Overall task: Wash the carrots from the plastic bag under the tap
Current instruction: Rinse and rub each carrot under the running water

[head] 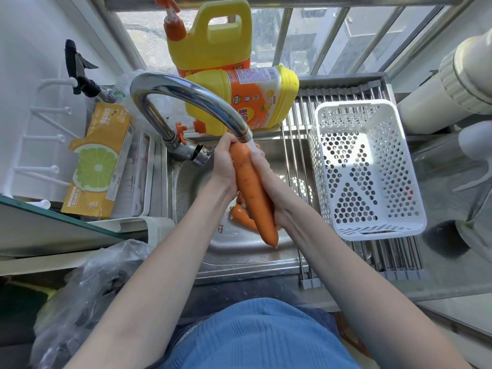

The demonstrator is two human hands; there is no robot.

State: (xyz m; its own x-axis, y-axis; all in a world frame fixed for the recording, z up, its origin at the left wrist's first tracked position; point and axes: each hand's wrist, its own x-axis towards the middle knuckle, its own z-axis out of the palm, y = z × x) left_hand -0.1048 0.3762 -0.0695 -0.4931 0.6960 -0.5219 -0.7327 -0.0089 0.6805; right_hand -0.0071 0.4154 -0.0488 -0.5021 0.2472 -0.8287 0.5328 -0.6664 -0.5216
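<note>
While water runs from the tap (191,102) into the sink (239,262), the rinse step is in hand: left hand (226,166) and right hand (269,182) each hold a closed grip round the big carrot (253,193), its thick end at the spout. Next, likely turn it, then move it toward the white basket (370,169). Smaller carrots (241,217) lie below, mostly hidden, count unclear; the plastic bag (87,294) contents are unreadable.

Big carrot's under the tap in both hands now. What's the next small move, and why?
Probably slide the carrot up through the stream. Water from the tap hits only its top end, between the left hand and right hand; the lower tip hangs outside the flow, above the smaller carrots in the sink.
</note>
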